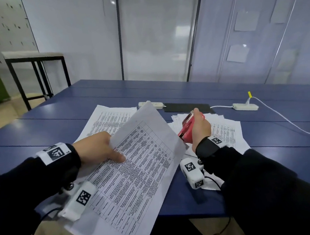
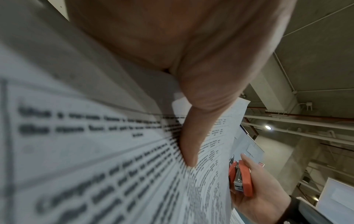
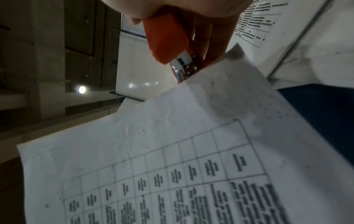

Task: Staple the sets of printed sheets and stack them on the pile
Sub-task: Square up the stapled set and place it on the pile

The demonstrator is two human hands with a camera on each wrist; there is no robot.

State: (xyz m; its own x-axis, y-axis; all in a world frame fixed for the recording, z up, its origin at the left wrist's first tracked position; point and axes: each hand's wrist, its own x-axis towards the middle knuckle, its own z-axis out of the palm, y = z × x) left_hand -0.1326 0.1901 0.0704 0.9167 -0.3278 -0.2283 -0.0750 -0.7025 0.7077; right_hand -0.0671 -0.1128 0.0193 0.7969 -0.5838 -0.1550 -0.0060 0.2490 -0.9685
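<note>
Closest up is the set of printed sheets (image 1: 136, 167), held up off the worktop (image 1: 40, 130) and tilted, with its lower corner hanging out past the near edge. Left hand (image 1: 97, 149) has it pinched along the left edge, thumb (image 2: 189, 144) pressed flat on the printed table on top, other fingers out of sight behind the paper. You can see the same grip from the left wrist view, thumb lying right across the text.

Right hand (image 1: 199, 130) is just to the right of that set, clenched around a red stapler (image 1: 186, 131), thumb up on its top end. The stapler's metal mouth (image 3: 184, 68) points down and toward the sheet's upper right corner, right at the paper's edge. From the right wrist view it looks like it's touching the corner, but I can't tell whether the paper is actually between the stapler's two halves.

Beyond the left hand there's a sheaf of printed pages (image 1: 108, 119) lying flat on the worktop. Under and past the right hand is a looser pile of printed pages (image 1: 225, 132), fanned out a bit. Further out sit a black mat (image 1: 186, 107), two white power strips (image 1: 245, 106) and a white cable (image 1: 290, 123) trailing off to the right.
</note>
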